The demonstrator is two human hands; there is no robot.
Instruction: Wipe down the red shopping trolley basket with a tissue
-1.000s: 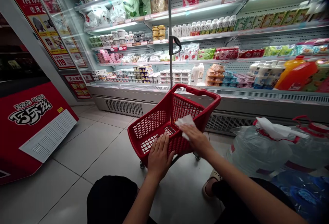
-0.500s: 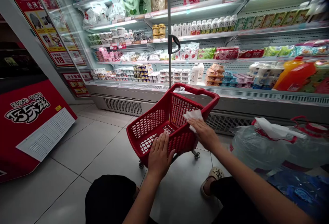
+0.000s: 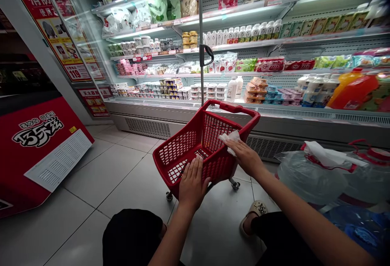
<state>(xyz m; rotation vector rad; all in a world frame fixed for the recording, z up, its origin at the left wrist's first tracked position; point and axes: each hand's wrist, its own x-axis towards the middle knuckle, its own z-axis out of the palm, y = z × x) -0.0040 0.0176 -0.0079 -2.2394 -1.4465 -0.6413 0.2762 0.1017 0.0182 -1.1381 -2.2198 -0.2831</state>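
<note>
A small red plastic shopping cart (image 3: 217,169) with lattice walls stands on casters in front of me, its basket tilted. My left hand (image 3: 191,186) lies flat on the cart's near rim, fingers stretched out together and pointing away from me. On the same rim, farther right and close to the handle, my right hand (image 3: 247,158) presses a white wipe (image 3: 232,136) against the plastic. Its fingers are extended over the cloth, which sticks out past them; the thumb is hidden.
Behind the cart runs a lit dairy fridge (image 3: 189,105) with a black door handle (image 3: 206,55). To the right stand large water jugs (image 3: 313,176) with a white cloth (image 3: 330,153) draped on top. A red freezer (image 3: 76,115) stands left on the tiled floor (image 3: 122,176).
The view has shifted slightly, so everything sits a little farther right. Both hands stay on the cart's rim; the wipe under my right hand looks a bit more bunched.
</note>
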